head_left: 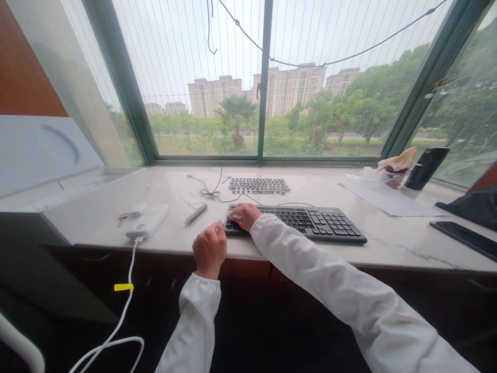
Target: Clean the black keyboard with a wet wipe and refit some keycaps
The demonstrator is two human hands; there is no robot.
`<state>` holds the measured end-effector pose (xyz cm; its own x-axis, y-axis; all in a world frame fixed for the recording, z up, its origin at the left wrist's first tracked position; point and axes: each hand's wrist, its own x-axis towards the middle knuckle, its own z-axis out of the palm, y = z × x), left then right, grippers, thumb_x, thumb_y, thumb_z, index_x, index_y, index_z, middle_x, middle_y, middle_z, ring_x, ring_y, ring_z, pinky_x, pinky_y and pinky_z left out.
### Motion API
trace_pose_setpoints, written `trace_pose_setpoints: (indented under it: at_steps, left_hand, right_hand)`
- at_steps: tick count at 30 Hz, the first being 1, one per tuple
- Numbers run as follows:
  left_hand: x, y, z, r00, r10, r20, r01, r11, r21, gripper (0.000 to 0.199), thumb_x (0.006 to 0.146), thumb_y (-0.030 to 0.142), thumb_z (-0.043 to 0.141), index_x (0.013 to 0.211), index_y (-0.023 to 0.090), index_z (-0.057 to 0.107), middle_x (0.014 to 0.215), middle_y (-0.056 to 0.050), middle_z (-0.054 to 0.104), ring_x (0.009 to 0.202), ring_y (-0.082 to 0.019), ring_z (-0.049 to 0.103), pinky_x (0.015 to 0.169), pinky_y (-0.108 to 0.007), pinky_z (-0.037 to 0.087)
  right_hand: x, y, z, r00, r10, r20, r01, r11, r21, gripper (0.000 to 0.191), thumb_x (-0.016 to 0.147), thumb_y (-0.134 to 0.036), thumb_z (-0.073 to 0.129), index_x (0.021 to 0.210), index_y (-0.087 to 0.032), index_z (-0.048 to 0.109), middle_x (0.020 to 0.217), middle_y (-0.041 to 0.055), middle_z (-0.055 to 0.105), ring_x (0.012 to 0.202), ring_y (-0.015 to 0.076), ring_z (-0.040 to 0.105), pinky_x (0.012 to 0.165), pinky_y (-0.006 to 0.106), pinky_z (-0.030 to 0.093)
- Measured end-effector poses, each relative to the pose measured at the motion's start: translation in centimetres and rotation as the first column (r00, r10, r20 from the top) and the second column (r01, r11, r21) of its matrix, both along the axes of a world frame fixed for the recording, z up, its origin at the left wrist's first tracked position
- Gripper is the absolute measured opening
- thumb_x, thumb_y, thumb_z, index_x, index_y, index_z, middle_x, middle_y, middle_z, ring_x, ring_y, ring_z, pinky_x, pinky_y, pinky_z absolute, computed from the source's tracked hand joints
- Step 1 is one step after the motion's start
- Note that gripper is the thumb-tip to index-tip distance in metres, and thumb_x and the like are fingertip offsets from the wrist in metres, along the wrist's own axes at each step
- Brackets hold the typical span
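Observation:
A black keyboard (334,224) lies on the white marble counter (248,250). My right hand (244,215) rests over its left end, fingers curled together; what they grip, if anything, is too small to make out. My left hand (210,249) is closed beside the keyboard's left front corner, its thumb and finger pressed together near the keyboard edge. Whatever it may hold is hidden. Behind the keyboard sits a set of loose-looking keycaps (259,186) in rows. A grey pen-like tool (195,215) lies left of the keyboard.
Left are a white power bank (148,221) with a white cable (130,269) and a large white box (97,199). A thin black cable (212,193) lies at the back. Right are paper (392,198), a black phone (466,238) and a dark upright object (427,168) near the window.

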<state>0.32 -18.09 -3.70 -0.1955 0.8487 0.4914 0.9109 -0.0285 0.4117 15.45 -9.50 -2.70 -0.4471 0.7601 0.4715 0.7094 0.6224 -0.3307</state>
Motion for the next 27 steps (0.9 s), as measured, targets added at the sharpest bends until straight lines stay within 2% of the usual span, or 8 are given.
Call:
trace_pose_setpoints:
  at_steps: [8,12,15,17,19,21,23,27]
  left_hand:
    - [-0.1,0.0,0.0,1.0,-0.02,-0.007,0.02,1.0,-0.004,0.048,0.098,0.041,0.03,0.093,0.025,0.075,0.079,-0.009,0.073,0.073,-0.025,0.065,0.062,-0.03,0.034]
    - [-0.1,0.0,-0.1,1.0,-0.018,-0.014,0.018,1.0,0.006,0.045,0.097,0.041,0.033,0.086,0.025,0.074,0.078,-0.008,0.073,0.071,-0.025,0.065,0.061,-0.03,0.033]
    - [0.0,0.0,-0.1,1.0,-0.02,-0.019,0.02,1.0,0.004,0.044,0.096,0.041,0.034,0.084,0.024,0.074,0.077,-0.008,0.073,0.07,-0.025,0.064,0.06,-0.03,0.031]
    - [0.0,0.1,-0.1,1.0,-0.015,-0.017,0.015,1.0,0.003,0.043,0.096,0.04,0.034,0.086,0.024,0.074,0.077,-0.009,0.073,0.069,-0.025,0.064,0.06,-0.03,0.031]
    - [0.0,0.1,-0.1,1.0,-0.009,-0.021,0.009,1.0,0.006,0.043,0.096,0.039,0.035,0.087,0.024,0.074,0.077,-0.009,0.073,0.069,-0.025,0.064,0.06,-0.03,0.031]
    - [-0.1,0.1,-0.2,0.999,-0.002,-0.032,0.003,1.0,0.006,0.041,0.095,0.039,0.036,0.085,0.025,0.073,0.077,-0.009,0.073,0.069,-0.025,0.064,0.06,-0.03,0.031]
    - [-0.1,0.2,-0.3,0.999,-0.006,-0.033,0.006,1.0,0.001,0.038,0.093,0.039,0.039,0.084,0.026,0.074,0.076,-0.008,0.072,0.068,-0.025,0.064,0.058,-0.03,0.03]
    - [-0.2,0.3,-0.3,0.999,-0.035,0.008,0.035,0.999,-0.011,0.028,0.089,0.038,0.048,0.095,0.03,0.074,0.076,-0.005,0.073,0.069,-0.024,0.064,0.058,-0.029,0.032]
  right_hand:
    - [0.3,-2.6,-0.6,0.976,0.215,-0.03,-0.212,0.973,0.089,0.019,0.086,-0.019,0.06,0.096,-0.02,0.076,0.089,0.007,0.067,0.079,0.0136,0.062,0.078,0.023,0.048]
    - [0.5,-3.4,-0.3,0.962,0.27,-0.027,-0.266,0.958,0.106,0.017,0.087,-0.026,0.062,0.095,-0.02,0.076,0.086,0.0066,0.066,0.078,0.0133,0.061,0.075,0.023,0.048]
    - [0.4,-3.7,-0.2,0.97,0.244,-0.021,-0.241,0.966,0.09,0.021,0.09,-0.031,0.058,0.092,-0.021,0.076,0.084,0.0053,0.065,0.076,0.0124,0.06,0.076,0.023,0.048]
    - [0.2,-3.6,-0.5,0.983,0.18,-0.032,-0.177,0.98,0.087,0.022,0.092,-0.028,0.055,0.098,-0.019,0.075,0.085,0.006,0.065,0.077,0.0131,0.06,0.078,0.025,0.049]
    - [0.0,-3.4,-0.8,0.991,0.125,-0.043,-0.12,0.988,0.102,0.023,0.089,-0.026,0.059,0.106,-0.017,0.073,0.089,0.0085,0.064,0.08,0.0158,0.06,0.08,0.03,0.049]
    - [-0.2,-3.3,-1.2,0.994,0.105,-0.039,-0.099,0.988,0.122,0.024,0.086,-0.026,0.064,0.105,-0.017,0.073,0.093,0.0102,0.062,0.083,0.0179,0.058,0.081,0.033,0.048]
    - [-0.1,-3.3,-1.4,0.99,0.138,-0.013,-0.135,0.981,0.137,0.019,0.086,-0.027,0.064,0.099,-0.019,0.076,0.091,0.0092,0.061,0.082,0.017,0.057,0.08,0.032,0.048]
    - [0.5,-3.5,-1.2,0.972,0.233,0.039,-0.236,0.96,0.148,0.018,0.088,-0.026,0.062,0.097,-0.022,0.076,0.085,0.0058,0.061,0.076,0.013,0.056,0.073,0.025,0.047]
